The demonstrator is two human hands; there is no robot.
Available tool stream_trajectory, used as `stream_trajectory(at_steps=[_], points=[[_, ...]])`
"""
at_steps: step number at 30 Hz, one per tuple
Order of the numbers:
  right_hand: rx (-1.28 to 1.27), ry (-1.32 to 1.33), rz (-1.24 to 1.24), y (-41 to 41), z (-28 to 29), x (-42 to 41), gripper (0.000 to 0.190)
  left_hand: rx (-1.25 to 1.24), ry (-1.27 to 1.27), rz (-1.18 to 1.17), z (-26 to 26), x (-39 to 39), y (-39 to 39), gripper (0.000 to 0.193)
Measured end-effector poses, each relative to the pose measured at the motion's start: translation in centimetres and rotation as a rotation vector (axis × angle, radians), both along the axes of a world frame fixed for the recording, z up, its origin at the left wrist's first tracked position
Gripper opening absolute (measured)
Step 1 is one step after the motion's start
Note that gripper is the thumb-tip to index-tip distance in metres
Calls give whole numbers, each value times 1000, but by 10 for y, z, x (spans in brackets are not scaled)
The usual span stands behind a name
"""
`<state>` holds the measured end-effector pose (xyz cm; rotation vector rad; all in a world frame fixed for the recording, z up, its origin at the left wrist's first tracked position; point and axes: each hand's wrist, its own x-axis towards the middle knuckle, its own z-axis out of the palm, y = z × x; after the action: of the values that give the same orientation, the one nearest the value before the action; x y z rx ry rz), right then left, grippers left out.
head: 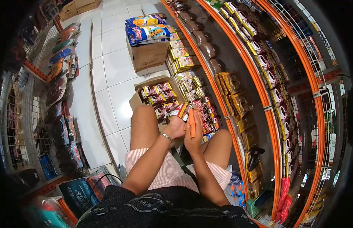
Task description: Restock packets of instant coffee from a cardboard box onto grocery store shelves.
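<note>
My left hand [177, 126], with a metal bracelet at the wrist, holds a dark red and yellow pack of coffee sachets [180, 110]. My right hand [195, 134] grips a slim orange handheld tool [191, 121] right beside the pack; its exact kind is hard to tell. Between my knees and just beyond the hands stands an open cardboard carton [135, 100]. Rows of similar coffee sachets [156, 98] fill it. More red sachet packs [206, 114] are stacked to the right of the carton, along the shelf's lower edge.
Beyond the open carton, blue snack bags [149, 30] lie on another cardboard box [149, 55]. Orange-edged shelves [247, 62] with hanging and stacked packets rise close on my right. White floor tiles [108, 71] run along the left, towards a wire-mesh rack [41, 99] of packaged goods.
</note>
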<state>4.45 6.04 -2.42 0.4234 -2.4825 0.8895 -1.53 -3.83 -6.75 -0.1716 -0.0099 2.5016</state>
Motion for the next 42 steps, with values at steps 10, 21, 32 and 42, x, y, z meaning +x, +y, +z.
stream_trajectory(at_steps=[10,21,32,42], points=[[-300,-109,1,8,-8,-3,47,-96,-14,-38,-1,3,-2,36],[-155,31,-27,-3,-1,-5,46,-111,88,-31,-9,0,-3,37],[-493,-172,-10,4,-4,-8,46,-191,172,-64,3,2,8,33],[-437,-78,-72,-2,-17,4,48,-601,156,-114,20,12,12,37]])
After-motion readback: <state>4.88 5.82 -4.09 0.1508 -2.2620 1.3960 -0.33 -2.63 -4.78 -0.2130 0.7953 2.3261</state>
